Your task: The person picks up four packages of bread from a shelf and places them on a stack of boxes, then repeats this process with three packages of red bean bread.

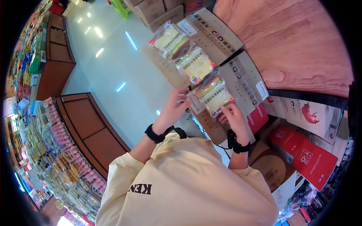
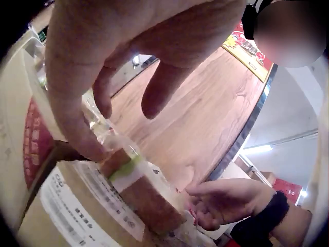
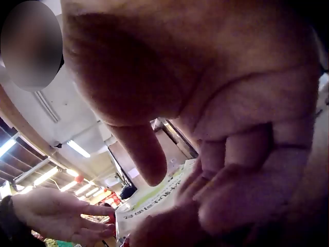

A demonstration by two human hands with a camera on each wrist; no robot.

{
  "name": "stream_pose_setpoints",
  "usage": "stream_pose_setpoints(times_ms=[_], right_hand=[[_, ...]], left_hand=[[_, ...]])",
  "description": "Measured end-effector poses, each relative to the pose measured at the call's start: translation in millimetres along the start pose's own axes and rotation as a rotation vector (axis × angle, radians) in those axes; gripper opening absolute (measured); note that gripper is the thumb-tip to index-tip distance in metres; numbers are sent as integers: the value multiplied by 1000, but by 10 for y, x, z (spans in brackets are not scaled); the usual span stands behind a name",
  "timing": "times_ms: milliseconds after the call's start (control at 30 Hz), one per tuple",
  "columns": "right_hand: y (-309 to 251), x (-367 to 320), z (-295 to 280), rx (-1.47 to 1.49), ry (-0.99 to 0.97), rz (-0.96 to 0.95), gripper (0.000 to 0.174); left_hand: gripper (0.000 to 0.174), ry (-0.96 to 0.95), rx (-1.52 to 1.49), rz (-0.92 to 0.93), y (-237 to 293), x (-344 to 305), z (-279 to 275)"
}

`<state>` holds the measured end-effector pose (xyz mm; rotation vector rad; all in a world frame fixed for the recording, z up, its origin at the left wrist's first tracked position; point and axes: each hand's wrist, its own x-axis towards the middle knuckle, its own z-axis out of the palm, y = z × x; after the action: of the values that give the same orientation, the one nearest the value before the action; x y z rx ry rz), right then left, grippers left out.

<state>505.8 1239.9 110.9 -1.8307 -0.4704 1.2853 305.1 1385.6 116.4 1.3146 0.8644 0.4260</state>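
Three plastic-wrapped bread packs lie in a slanting row on cardboard boxes in the head view: a far pack (image 1: 170, 40), a middle pack (image 1: 196, 64) and a near pack (image 1: 214, 95). My right hand (image 1: 234, 118) pinches the near pack's lower right corner between thumb and curled fingers. At its left end is my left hand (image 1: 175, 107), fingers spread and loosely bent, fingertips at the wrapper. The left wrist view shows the left hand (image 2: 123, 46) over the pack's brown crust (image 2: 151, 203). In the right wrist view, the right hand (image 3: 205, 103) partly hides the printed wrapper (image 3: 149, 206).
Cardboard boxes (image 1: 241, 77) stand beside a wood-grain tabletop (image 1: 290, 41). Red and white cartons (image 1: 307, 158) are at the right. Across the tiled floor (image 1: 109, 56), at the left, are display stands (image 1: 94, 130) full of packaged goods. A green stool (image 1: 121, 9) is at the top.
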Motion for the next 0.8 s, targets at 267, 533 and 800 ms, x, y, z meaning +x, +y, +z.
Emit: stream_pose_setpoints(times_ms=[267, 533, 800], right_hand=[[-201, -276, 304, -105, -171, 38, 30], [-158, -597, 1202, -161, -434, -314, 16], [104, -1381, 2281, -321, -777, -445, 16]], left_hand=[[39, 181, 103, 14, 62, -812, -436], [37, 470, 207, 95, 132, -2219, -795], [38, 953, 82, 22, -376, -4221, -854]])
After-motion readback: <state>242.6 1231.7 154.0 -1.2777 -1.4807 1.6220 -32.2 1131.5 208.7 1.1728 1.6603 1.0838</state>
